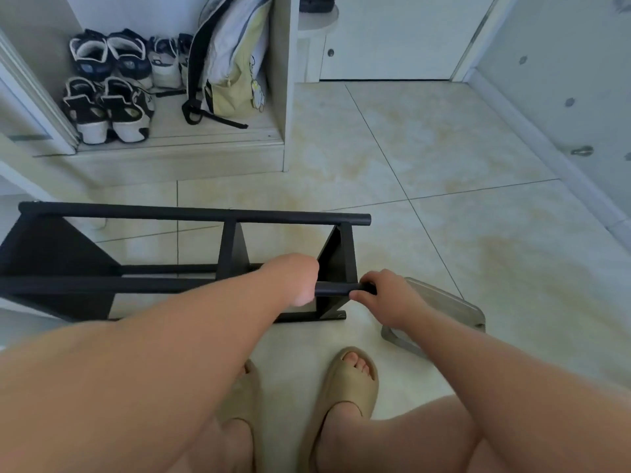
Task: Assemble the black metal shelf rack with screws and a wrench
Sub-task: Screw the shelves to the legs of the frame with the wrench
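Note:
The black metal shelf rack lies on its side on the tiled floor, its long round tubes running left to right and its flat shelf panels standing between them. My left hand grips the near tube, fingers wrapped under it. My right hand holds the right end of that same tube, thumb and fingers curled round the tip. No screws or wrench are visible.
A grey metal stool stands just behind my right hand. My feet in beige slippers are on the floor below the rack. Several shoes and a backpack sit in the open cabinet at the back left. A white door is ahead.

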`<state>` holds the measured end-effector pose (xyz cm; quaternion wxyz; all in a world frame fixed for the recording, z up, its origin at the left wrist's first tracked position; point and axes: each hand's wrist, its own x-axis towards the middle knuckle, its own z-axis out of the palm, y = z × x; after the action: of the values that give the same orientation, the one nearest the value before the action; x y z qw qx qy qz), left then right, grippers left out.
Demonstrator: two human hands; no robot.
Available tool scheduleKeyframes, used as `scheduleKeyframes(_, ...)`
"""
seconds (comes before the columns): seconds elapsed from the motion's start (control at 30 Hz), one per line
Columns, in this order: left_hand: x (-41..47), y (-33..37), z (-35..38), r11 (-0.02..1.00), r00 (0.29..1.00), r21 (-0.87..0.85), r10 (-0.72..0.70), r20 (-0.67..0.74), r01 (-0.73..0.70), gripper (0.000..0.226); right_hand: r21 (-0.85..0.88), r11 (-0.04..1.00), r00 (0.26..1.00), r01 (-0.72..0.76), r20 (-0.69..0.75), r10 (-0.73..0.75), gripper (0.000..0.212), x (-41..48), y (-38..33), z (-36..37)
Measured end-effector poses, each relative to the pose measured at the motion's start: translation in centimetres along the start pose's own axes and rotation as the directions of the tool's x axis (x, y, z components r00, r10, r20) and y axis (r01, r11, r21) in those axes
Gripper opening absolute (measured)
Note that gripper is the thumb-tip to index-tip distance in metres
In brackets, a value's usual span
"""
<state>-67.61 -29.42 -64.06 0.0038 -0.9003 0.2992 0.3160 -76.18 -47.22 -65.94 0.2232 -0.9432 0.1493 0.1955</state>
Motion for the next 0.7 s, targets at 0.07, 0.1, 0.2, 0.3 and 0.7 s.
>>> scheduleKeyframes(0.07,-1.5,0.8,1.6,1.0,0.999,-0.003,-0.009,-0.04,0.009,0.009,0.022,0.999,1.0,-0.023,-0.009,0.023,0.035,-2.4,0.3,1.5)
scheduleKeyframes(0.1,-2.2,1.1,2.3,1.0,0.999,0.002,-0.009,-0.052,0.01,0.005,0.017,0.999,1.0,-0.027,0.001,0.027,0.036,-3.4,0.4,2.0)
scheduleKeyframes(0.2,-3.9,1.5,3.8,1.0,0.999,-0.016,-0.011,-0.034,0.011,0.01,0.005,0.999,0.999,-0.033,0.041,0.032,0.037,-6.0,0.5,2.9)
scheduleKeyframes(0.3,-5.5,1.8,4.5,1.0,0.999,-0.02,0.005,0.04,-0.004,0.016,-0.011,1.0,0.995,-0.029,0.094,0.03,0.038,-8.5,0.6,3.3)
scheduleKeyframes(0.7,-6.7,2.6,4.7,0.993,0.977,-0.119,0.034,0.21,-0.009,0.025,-0.397,0.906,0.98,0.147,-0.067,-0.189,0.127,-8.8,1.6,2.9)
